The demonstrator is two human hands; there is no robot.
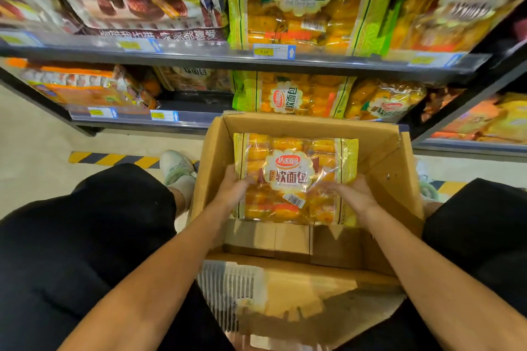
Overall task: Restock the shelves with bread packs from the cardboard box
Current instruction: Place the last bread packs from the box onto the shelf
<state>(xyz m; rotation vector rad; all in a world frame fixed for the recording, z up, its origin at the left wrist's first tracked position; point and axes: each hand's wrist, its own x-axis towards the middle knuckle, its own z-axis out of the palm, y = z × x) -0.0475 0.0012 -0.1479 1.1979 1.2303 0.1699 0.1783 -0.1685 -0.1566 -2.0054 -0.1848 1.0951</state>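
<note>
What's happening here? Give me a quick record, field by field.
activity: lifting a bread pack out of the cardboard box
left hand: grips the pack's left edge
right hand: grips the pack's right edge
pack: yellow, clear front, label facing up
box: open, on the floor between the person's knees
lower shelf: matching packs on the right, a gap in the middle
upper shelf: more bread packs, price tags along the edge
</note>
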